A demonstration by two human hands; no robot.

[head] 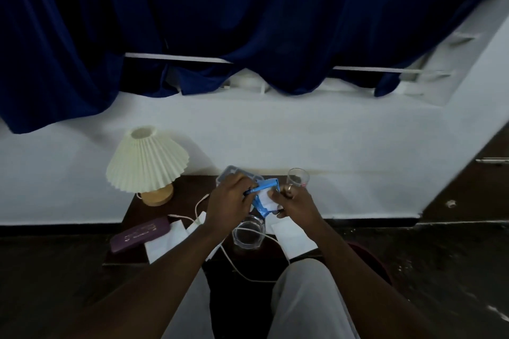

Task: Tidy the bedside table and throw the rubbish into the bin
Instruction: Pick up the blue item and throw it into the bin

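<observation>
1. while the left hand (228, 199) & right hand (293, 205) meet close together above the dark wooden bedside table (195, 187), both grip one blue-and-white plastic piece (263, 195) btwn them; what exactly it is, can't tell.
2. left hand: fingers curled over the piece's blue edge.
3. right hand: thumb & fingers pinch the white part; a ring shows on one finger.
4. the piece is held up off the tabletop, over the table's middle, just above a clear wide glass jar (248, 234) that stands upright nr the front edge.
5. clear plastic lidded box (234, 172) sits at the back of the table, partly hidden behind the left hand.
6. small clear drinking glass (297, 177) stands upright at back right, just beside the right hand's knuckles.
7. lamp w/ cream pleated shade (147, 162) & round wooden base stands at the back left corner; a thin white cable (196, 208) runs across the top & drops off the front edge.
8. purple oblong case (137, 234) lies flat at front left, touching white paper sheets (165, 239) that lie partly under the left forearm.
9. another white paper sheet (294, 237) lies at front right, partly under the right forearm.
10. behind: white wall, w/ a dark blue curtain (248, 8) hanging above it.
</observation>
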